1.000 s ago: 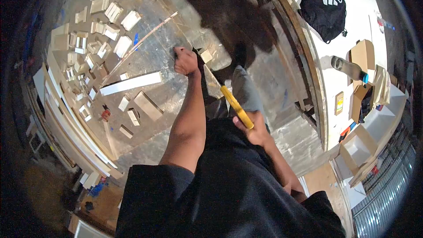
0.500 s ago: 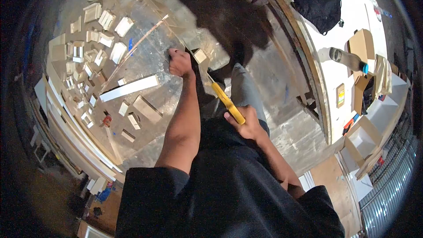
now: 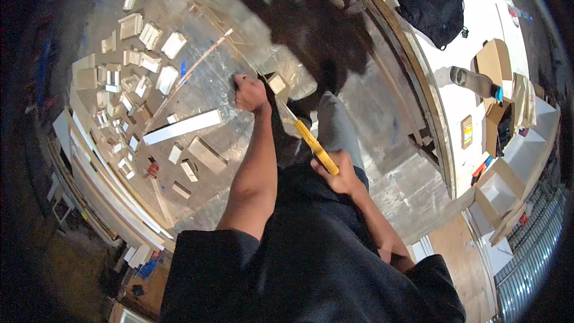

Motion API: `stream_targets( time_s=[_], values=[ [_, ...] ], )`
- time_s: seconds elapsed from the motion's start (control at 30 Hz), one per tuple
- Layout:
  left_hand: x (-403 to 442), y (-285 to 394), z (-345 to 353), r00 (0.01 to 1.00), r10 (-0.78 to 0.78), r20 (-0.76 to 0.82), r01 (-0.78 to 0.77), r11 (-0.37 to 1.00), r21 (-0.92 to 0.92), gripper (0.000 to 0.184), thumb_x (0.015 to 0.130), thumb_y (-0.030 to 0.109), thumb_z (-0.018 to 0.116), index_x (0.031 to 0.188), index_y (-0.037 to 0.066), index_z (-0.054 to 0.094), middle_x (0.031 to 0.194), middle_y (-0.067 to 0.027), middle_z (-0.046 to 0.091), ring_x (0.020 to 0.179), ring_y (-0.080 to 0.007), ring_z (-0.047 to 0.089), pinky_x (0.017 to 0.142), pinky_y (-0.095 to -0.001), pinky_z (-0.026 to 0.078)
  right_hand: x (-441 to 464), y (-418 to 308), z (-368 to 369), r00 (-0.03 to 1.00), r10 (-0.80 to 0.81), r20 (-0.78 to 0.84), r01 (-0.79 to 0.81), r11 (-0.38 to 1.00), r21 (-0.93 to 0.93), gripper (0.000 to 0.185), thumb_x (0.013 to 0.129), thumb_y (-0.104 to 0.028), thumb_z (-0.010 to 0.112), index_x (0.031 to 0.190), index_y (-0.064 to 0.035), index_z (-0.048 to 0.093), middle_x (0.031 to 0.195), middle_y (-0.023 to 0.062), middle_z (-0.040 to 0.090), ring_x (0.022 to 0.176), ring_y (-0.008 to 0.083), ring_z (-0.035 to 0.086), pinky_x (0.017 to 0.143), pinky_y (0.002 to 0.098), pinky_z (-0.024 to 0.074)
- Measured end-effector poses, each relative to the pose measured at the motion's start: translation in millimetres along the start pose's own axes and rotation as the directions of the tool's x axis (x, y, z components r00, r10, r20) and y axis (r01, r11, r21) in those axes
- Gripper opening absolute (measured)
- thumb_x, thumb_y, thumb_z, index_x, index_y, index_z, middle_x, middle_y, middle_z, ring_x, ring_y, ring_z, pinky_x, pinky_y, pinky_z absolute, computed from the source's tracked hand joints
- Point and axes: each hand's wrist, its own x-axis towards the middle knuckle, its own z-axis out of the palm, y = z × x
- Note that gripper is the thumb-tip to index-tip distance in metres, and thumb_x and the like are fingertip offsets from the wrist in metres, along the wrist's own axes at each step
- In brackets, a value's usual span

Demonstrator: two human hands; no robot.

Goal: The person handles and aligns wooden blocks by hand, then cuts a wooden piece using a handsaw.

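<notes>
My right hand is wrapped round the yellow handle of a saw, whose thin blade runs up and left toward my left hand. My left hand is closed at the edge of the worktop; what its fingers hold, if anything, is hidden. Just right of it, beyond the edge, is a small pale wood block. A long white strip lies on the worktop left of my left hand.
Many small wood pieces cover the worktop's left part, with long boards along its far left. On the white table at right are a black bag, a bottle and cardboard boxes.
The view has shifted slightly. The saw in my right hand has moved up its line toward my left hand and then partly back. My left hand keeps its place at the edge.
</notes>
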Motion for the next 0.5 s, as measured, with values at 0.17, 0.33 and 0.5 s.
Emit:
stream_targets(
  time_s=[0.17, 0.33, 0.5],
  values=[
    [-1.7, 3.8, -2.9, 1.0, -0.014, -0.013, 0.014, 1.0, -0.025, 0.008, 0.087, 0.026, 0.058, 0.094, 0.022, 0.062, 0.076, -0.0149, 0.071, 0.07, -0.0406, 0.069, 0.06, -0.0538, 0.052, -16.2, -8.8, -8.8, 0.999, 0.036, 0.023, -0.035, 0.998, -0.045, 0.033, 0.09, -0.036, 0.07, 0.081, -0.0044, 0.063, 0.066, 0.0209, 0.059, 0.062, 0.0438, 0.059, 0.058, 0.0469, 0.046],
    [-0.9, -7.9, 12.6, 0.997, 0.04, -0.068, -0.034, 0.996, 0.083, 0.005, 0.089, 0.024, 0.057, 0.091, 0.019, 0.059, 0.069, -0.0147, 0.069, 0.062, -0.0388, 0.068, 0.053, -0.053, 0.049, 0.6, -9.4, 0.6, 0.999, 0.041, 0.004, -0.041, 0.999, 0.001, 0.034, 0.091, -0.035, 0.069, 0.082, -0.0036, 0.063, 0.066, 0.0205, 0.06, 0.061, 0.0427, 0.059, 0.058, 0.0457, 0.0465],
    [1.4, -2.9, 5.3, 0.993, 0.029, -0.118, -0.034, 0.999, -0.036, 0.008, 0.09, 0.025, 0.054, 0.09, 0.019, 0.059, 0.065, -0.0148, 0.067, 0.06, -0.0387, 0.067, 0.051, -0.0517, 0.049, -14.7, -10.5, -3.2, 0.998, 0.068, 0.016, -0.069, 0.994, 0.087, 0.034, 0.09, -0.036, 0.07, 0.081, -0.0036, 0.063, 0.066, 0.0197, 0.061, 0.062, 0.0425, 0.061, 0.058, 0.0464, 0.0474]
  ],
)
